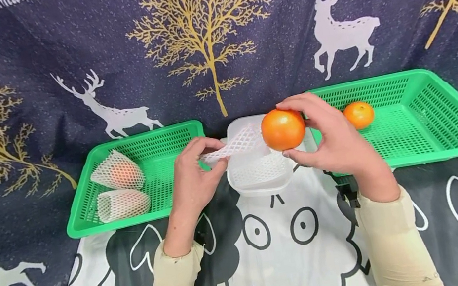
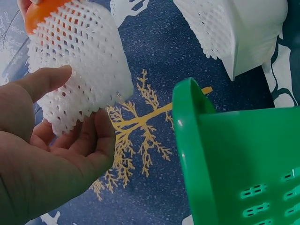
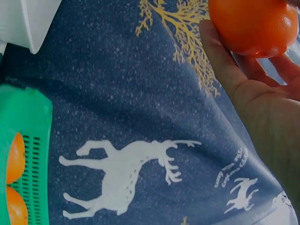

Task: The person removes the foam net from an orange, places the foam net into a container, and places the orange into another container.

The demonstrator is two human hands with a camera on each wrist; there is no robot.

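My left hand pinches a white foam net sleeve between thumb and fingers. The sleeve stretches toward the right, and in the left wrist view its far end meets an orange. My right hand grips that orange with thumb and fingers curled round its side, held above the table. Below the sleeve and orange stands a white plastic basket, holding white netting. How far the orange sits inside the sleeve is hard to tell.
At left, a green basket holds two net-covered fruits. Another green basket on the right has an orange in it; the right wrist view shows two there. A dark patterned cloth hangs behind.
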